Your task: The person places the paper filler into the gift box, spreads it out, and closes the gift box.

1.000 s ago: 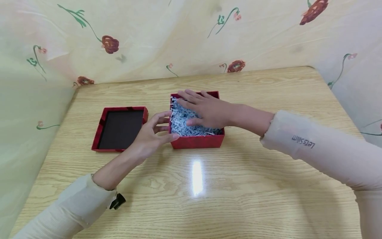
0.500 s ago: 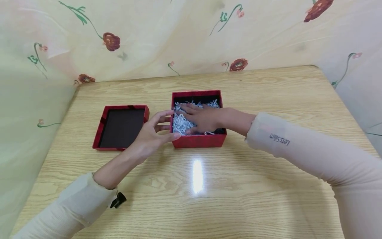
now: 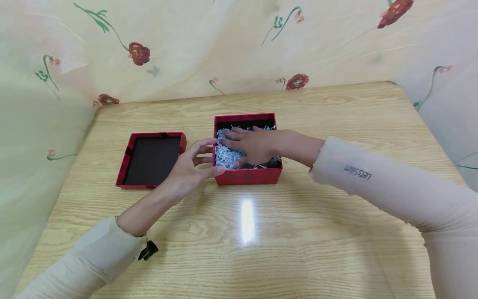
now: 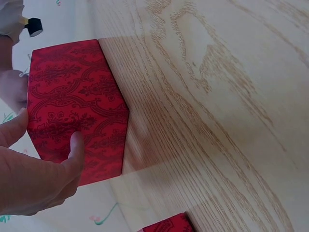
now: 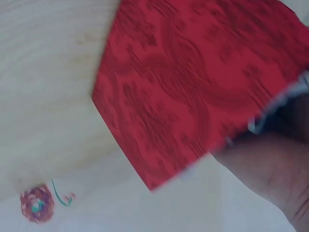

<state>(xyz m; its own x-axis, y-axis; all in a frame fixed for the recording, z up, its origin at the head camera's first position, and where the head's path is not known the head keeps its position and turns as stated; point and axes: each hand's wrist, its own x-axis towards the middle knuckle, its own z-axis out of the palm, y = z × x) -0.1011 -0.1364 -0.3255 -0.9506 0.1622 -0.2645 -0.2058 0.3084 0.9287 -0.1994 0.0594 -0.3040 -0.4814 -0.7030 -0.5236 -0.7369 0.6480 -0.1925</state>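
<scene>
A red patterned box (image 3: 248,177) holds pale blue shredded paper (image 3: 226,158). My right hand (image 3: 257,144) lies palm down inside it, fingers spread over the paper. In the right wrist view, part of that hand (image 5: 270,171) reaches over the rim, its fingers hidden by the box wall (image 5: 183,82). My left hand (image 3: 186,170) rests against the box's left side, thumb at the near corner and fingers loosely bent along the wall. The left wrist view shows this hand's fingertips (image 4: 76,145) right at the patterned side (image 4: 72,96).
The red lid (image 3: 149,187), its dark inside facing up, lies left of the box on the wood-grain table (image 3: 298,249). A floral curtain (image 3: 179,50) hangs behind and at both sides. A small black clip (image 3: 148,250) is at my left sleeve.
My right hand has pressed down into the box, and the shredded paper now sits lower, showing the dark far inner wall. The left hand keeps its place at the box's side.
</scene>
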